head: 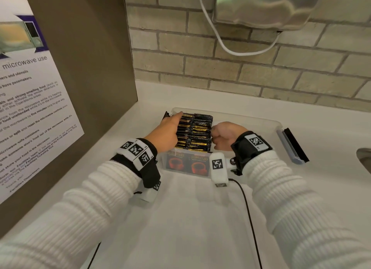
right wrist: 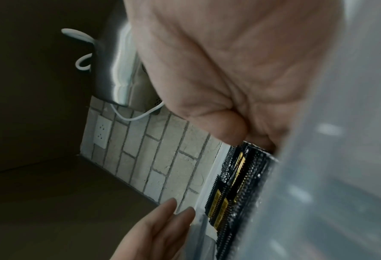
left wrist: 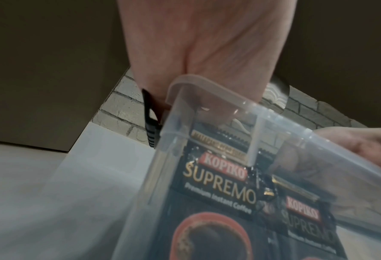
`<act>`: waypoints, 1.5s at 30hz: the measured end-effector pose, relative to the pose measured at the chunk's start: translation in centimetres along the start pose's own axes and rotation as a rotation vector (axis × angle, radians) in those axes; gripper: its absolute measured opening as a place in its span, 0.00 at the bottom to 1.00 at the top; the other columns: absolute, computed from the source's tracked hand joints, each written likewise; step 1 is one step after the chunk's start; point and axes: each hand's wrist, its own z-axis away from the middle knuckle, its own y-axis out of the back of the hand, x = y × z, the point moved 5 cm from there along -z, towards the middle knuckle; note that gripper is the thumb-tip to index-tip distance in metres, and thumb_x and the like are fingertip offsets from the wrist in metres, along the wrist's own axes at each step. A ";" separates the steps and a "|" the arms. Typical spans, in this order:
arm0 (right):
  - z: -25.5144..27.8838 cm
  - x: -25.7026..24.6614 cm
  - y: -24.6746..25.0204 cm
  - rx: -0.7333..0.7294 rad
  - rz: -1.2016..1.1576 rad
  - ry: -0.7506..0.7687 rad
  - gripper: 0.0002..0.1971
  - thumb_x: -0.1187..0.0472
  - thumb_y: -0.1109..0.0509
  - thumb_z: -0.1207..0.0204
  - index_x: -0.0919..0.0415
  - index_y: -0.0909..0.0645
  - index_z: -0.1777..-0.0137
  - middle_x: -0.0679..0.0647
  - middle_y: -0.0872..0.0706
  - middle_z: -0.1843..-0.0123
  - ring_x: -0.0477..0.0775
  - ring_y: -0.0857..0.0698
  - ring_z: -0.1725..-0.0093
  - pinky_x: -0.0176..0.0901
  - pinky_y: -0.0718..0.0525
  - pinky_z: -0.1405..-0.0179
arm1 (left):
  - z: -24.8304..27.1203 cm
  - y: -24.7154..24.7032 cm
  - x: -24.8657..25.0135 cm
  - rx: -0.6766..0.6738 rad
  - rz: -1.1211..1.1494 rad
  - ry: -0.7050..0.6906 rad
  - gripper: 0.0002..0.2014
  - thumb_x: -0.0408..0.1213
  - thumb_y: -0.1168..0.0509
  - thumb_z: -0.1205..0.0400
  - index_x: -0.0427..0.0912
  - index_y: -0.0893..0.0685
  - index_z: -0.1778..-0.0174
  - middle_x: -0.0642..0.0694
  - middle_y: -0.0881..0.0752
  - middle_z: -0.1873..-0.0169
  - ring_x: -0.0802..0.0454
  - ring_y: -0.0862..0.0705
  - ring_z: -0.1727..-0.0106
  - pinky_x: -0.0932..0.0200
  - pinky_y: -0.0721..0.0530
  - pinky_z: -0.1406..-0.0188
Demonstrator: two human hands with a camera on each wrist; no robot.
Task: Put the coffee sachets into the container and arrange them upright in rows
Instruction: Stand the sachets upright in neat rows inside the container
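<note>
A clear plastic container [head: 249,119] stands on the white counter; its near corner rim [left wrist: 207,82] fills the left wrist view. Black-and-gold coffee sachets [head: 194,130] stand upright in two rows in its left part, their printed fronts [left wrist: 218,184] showing through the wall. My left hand [head: 168,128] lies with straight fingers along the left side of the rows, and its fingers [right wrist: 160,225] also show in the right wrist view. My right hand [head: 224,136] is curled inside the container at the right side of the rows, and its thumb and fingers [right wrist: 229,123] pinch sachet tops [right wrist: 240,176].
A grey-and-black latch [head: 292,146] hangs off the container's right end. A sink edge [head: 364,158] is at the far right. A brown panel with a microwave notice [head: 30,108] walls the left side. A brick wall, a metal appliance [head: 261,7] and a black cable [head: 249,208] are nearby.
</note>
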 end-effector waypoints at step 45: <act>-7.2 0.5 7.8 0.409 -0.093 0.201 0.22 0.50 0.42 0.20 0.68 0.28 0.37 0.61 0.23 0.54 0.58 0.25 0.62 0.41 0.30 0.78 | -0.7 5.2 -10.7 0.715 0.667 0.508 0.07 0.35 0.29 0.23 0.40 0.20 0.65 0.44 0.15 0.65 0.48 0.17 0.60 0.60 0.19 0.60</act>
